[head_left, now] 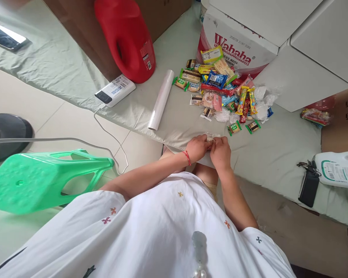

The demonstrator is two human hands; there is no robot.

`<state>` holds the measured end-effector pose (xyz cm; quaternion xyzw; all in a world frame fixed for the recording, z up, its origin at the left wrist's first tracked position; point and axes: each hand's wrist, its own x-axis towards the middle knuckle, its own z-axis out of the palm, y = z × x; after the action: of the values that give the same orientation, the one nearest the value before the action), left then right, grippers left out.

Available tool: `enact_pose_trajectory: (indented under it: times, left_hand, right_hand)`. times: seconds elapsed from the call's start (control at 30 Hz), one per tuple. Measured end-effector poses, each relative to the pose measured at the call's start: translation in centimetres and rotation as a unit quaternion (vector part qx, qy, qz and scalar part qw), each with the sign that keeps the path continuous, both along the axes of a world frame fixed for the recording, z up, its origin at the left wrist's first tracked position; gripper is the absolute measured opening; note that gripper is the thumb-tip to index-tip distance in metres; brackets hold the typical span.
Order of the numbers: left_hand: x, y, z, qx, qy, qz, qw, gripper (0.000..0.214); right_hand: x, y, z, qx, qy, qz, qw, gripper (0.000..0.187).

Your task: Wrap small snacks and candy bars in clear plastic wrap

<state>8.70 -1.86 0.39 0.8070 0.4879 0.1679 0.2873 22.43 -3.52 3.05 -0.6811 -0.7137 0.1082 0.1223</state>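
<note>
My left hand (197,148), with a red string at the wrist, is closed, its fingertips meeting those of my right hand (221,151) at the table edge. Both pinch a small clear plastic wrapper (214,135); its contents are mostly hidden by the fingers. Just beyond lies a heap of wrapped snacks, among them a blue packet (216,80), a yellow stick packet (242,99) and a pink-wrapped round biscuit (211,101). Two green-edged packets (234,127) lie nearest my right hand. Crumpled clear wrapping (261,110) sits at the heap's right side.
A roll of clear film (161,100) lies left of the snacks, near a white power bank (115,90) with a cable and a red jug (129,38). A Wahaha carton (234,44) stands behind. At right is a white bottle (339,170); a green stool (46,179) is at left.
</note>
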Motion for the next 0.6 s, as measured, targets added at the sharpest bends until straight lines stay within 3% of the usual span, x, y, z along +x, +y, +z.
enact_pose_trajectory:
  times: [0.1, 0.2, 0.3, 0.4, 0.53, 0.6]
  left_hand:
    - [-0.4, 0.5, -0.5, -0.052, -0.124, 0.025, 0.991, 0.021]
    - [-1.0, 0.8, -0.9, -0.111, -0.222, 0.062, 0.967, 0.032]
    - [-1.6, 0.8, -1.1, -0.103, -0.282, 0.023, 0.954, 0.045]
    - [-1.7, 0.8, -1.0, -0.074, -0.3, -0.038, 0.95, 0.038]
    - [-0.9, 0.6, -1.1, -0.059, -0.25, 0.001, 0.967, 0.037]
    - [-0.5, 0.4, -1.2, -0.054, -0.2, 0.004, 0.978, 0.039]
  right_hand:
    - [-0.7, -2.5, -1.1, 0.027, 0.009, 0.03, 0.999, 0.044]
    - [-1.3, -4.6, -2.1, -0.013, 0.044, 0.026, 0.999, 0.054]
    - [-1.9, -5.5, -2.6, -0.055, 0.143, 0.013, 0.988, 0.059]
    - [-1.9, -5.4, -2.4, -0.067, 0.212, 0.025, 0.975, 0.063]
    - [-0.4, -5.2, -1.1, -0.109, 0.164, 0.078, 0.977, 0.07]
    - [1.2, -5.5, -0.3, -0.12, 0.195, 0.088, 0.969, 0.063]
